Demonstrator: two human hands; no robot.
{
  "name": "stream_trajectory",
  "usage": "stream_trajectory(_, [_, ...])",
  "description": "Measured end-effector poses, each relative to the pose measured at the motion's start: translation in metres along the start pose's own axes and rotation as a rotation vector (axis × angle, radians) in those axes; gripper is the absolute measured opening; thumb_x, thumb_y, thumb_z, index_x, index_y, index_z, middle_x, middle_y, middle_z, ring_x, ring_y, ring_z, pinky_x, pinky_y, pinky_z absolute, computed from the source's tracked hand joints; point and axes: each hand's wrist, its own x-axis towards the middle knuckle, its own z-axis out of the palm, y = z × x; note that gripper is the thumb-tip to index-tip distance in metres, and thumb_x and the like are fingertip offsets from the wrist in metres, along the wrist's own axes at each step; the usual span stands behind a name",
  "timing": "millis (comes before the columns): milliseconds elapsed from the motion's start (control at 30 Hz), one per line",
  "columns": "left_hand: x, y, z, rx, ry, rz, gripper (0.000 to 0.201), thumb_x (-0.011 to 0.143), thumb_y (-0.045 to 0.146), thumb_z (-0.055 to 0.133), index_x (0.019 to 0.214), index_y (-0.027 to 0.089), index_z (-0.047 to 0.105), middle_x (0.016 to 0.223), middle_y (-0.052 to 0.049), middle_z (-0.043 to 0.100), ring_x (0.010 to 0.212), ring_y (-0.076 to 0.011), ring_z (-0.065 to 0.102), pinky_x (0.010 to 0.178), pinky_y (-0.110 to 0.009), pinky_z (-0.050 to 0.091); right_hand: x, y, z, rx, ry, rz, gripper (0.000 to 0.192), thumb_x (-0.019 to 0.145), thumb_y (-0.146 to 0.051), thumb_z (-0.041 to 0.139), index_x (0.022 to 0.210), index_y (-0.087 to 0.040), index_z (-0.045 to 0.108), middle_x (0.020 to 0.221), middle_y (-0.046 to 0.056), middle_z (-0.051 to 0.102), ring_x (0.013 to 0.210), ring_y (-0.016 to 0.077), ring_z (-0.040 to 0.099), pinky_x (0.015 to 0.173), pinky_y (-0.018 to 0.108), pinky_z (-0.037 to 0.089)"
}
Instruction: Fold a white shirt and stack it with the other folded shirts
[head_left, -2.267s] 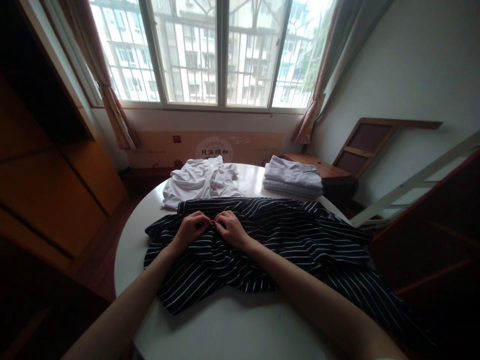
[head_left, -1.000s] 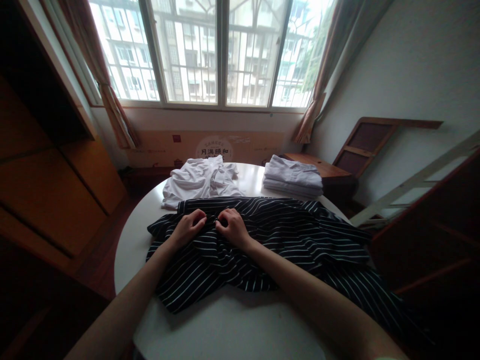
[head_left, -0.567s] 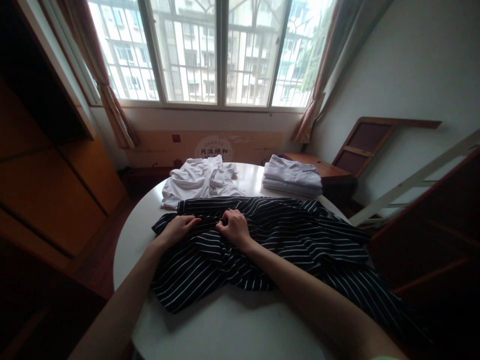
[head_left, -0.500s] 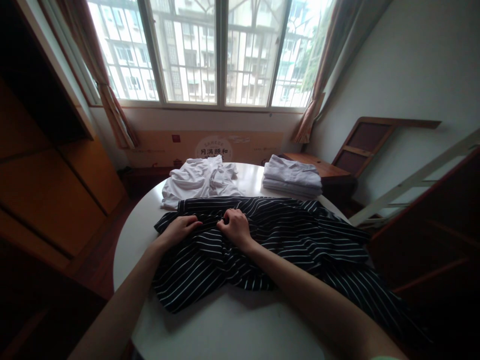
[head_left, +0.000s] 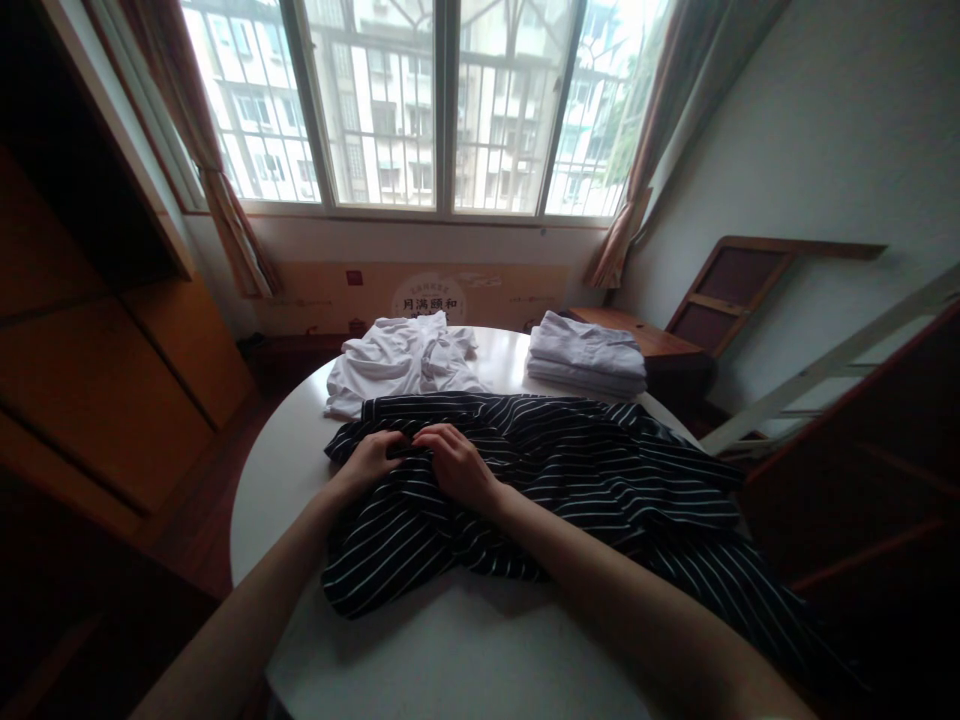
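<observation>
A black garment with thin white stripes [head_left: 585, 470] lies spread and wrinkled across the white round table, its right end hanging past the edge. On its left part, near the top, my left hand [head_left: 373, 458] is closed on the cloth between thumb and fingers. Right beside it my right hand [head_left: 459, 465] has its fingers bent and pressed together at the same spot of fabric. The two sets of fingertips almost meet. What exactly they pinch is hidden, though striped cloth is bunched around them.
Behind the garment lie a crumpled white shirt [head_left: 397, 355] on the left and a stack of folded white clothes [head_left: 585, 355] on the right. The round table [head_left: 450, 640] shows its bare front. A wooden desk [head_left: 637, 330] stands beyond, with a white ladder-like rail [head_left: 810, 380] to the right.
My right hand has moved left, up against the left hand, and my left hand has shifted slightly right. The garment's left end has been drawn a little to the right.
</observation>
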Motion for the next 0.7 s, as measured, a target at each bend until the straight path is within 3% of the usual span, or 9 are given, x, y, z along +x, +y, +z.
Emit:
stream_trajectory(67, [-0.0002, 0.0027, 0.0019, -0.016, 0.003, -0.002, 0.006, 0.066, 0.019, 0.056, 0.067, 0.015, 0.060, 0.063, 0.000, 0.058, 0.061, -0.0138, 0.052, 0.057, -0.024, 0.041, 0.0008, -0.0006, 0.0041, 0.014, -0.106, -0.052, 0.030, 0.078, -0.003, 0.038, 0.099, -0.019, 0.052, 0.104, 0.008, 0.057, 0.098, 0.0165, 0.051, 0.086, 0.033, 0.041])
stream_trajectory(233, [-0.0007, 0.0082, 0.0015, -0.065, -0.032, 0.028, 0.009, 0.066, 0.019, 0.058, 0.073, 0.016, 0.061, 0.069, 0.000, 0.061, 0.067, -0.0148, 0.054, 0.060, -0.024, 0.042, 0.0009, 0.0052, 0.0078, -0.059, -0.120, 0.018, 0.018, 0.078, -0.007, 0.045, 0.086, -0.018, 0.057, 0.091, 0.006, 0.060, 0.089, 0.0169, 0.052, 0.082, 0.032, 0.042])
stream_trajectory(433, [0.0004, 0.0066, 0.0017, -0.045, -0.024, 0.045, 0.008, 0.065, 0.018, 0.060, 0.073, 0.016, 0.062, 0.071, -0.001, 0.062, 0.067, -0.0154, 0.056, 0.062, -0.026, 0.043, 0.0006, -0.0016, -0.0006, -0.137, -0.269, 0.005, 0.009, 0.069, -0.012, 0.054, 0.069, -0.018, 0.059, 0.075, 0.003, 0.059, 0.075, 0.0168, 0.052, 0.074, 0.028, 0.043])
stream_trajectory(700, [-0.0013, 0.0098, 0.0009, -0.086, -0.077, 0.069, 0.008, 0.069, 0.020, 0.058, 0.075, 0.016, 0.060, 0.072, -0.001, 0.061, 0.068, -0.0144, 0.055, 0.063, -0.026, 0.042, 0.0015, 0.0003, 0.0034, -0.148, -0.218, 0.311, 0.016, 0.082, -0.019, 0.048, 0.092, -0.021, 0.060, 0.078, 0.003, 0.066, 0.070, 0.0147, 0.061, 0.063, 0.023, 0.040])
